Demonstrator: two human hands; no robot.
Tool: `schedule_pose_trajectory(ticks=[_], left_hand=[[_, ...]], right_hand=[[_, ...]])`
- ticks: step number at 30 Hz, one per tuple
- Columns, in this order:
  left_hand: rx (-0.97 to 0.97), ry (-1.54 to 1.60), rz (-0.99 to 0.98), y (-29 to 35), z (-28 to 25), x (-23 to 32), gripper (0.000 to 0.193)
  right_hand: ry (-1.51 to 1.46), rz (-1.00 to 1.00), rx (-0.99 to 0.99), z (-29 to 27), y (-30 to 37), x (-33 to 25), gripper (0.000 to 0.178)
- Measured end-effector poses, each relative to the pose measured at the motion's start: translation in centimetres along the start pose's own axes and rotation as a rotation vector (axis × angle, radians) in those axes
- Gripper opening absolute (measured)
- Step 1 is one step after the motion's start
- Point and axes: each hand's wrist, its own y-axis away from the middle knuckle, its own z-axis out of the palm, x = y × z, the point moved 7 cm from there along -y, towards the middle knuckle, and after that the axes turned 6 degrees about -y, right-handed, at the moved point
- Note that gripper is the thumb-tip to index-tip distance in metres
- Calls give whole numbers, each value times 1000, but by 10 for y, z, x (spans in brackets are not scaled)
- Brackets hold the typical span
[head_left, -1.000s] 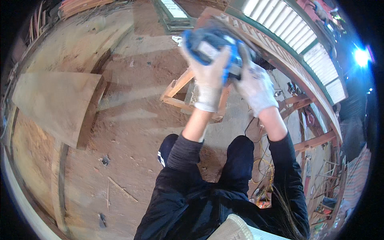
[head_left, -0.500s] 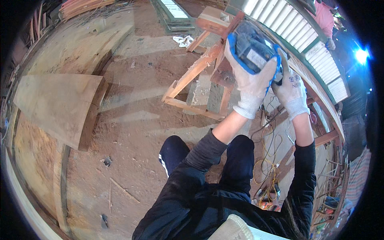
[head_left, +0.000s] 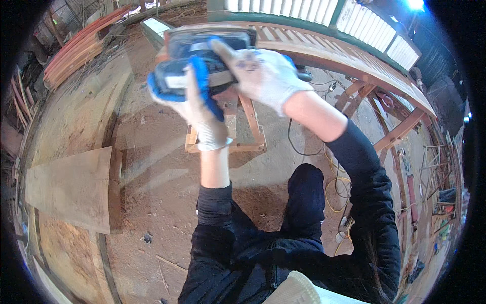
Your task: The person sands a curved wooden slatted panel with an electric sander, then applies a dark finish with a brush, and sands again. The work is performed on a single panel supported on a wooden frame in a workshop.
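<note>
My left hand (head_left: 195,109), in a white glove with blue coating, grips the front of a dark blue-and-black power tool, by its shape a belt sander (head_left: 174,81). My right hand (head_left: 266,76), gloved alike, is closed around the tool's rear. The sander is blurred by motion and stands over the left end of a long slatted wooden frame (head_left: 349,61). Whether its underside touches the wood is hidden. Beneath that end stands a wooden trestle (head_left: 253,124), partly covered by my hands and the tool.
Green-framed panels with white slats (head_left: 367,28) stand behind the frame. A thick wooden slab (head_left: 71,190) lies at left, and stacked boards (head_left: 81,48) lie far left. A dark cable (head_left: 291,137) hangs from the work area; a yellow cord (head_left: 329,195) lies right of my knee.
Both hands have carried the sander leftward to the frame's left end. The view has turned, bringing more of the slatted frame into sight. The person in pink at the upper right is out of view.
</note>
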Motion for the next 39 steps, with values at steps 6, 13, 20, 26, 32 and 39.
schedule_pose_trajectory(ticks=[6,13,20,26,32,39], left_hand=[[-134,-38,-94,108,98,-45,102],[-559,-555,227,180,191,-68,97],[-542,-546,226,104,121,-44,102],[-160,-819,359,-67,-5,-13,58],[-51,-783,-469,-180,-122,-66,57],[-305,-165,-371,-168,-84,-129,48]], right_hand=[[-84,156,227,14,120,128,83],[-629,266,409,86,214,220,53],[-1387,391,491,127,151,154,47],[-767,395,515,54,123,109,84],[-809,330,765,54,201,193,60],[-797,936,893,52,286,278,36]])
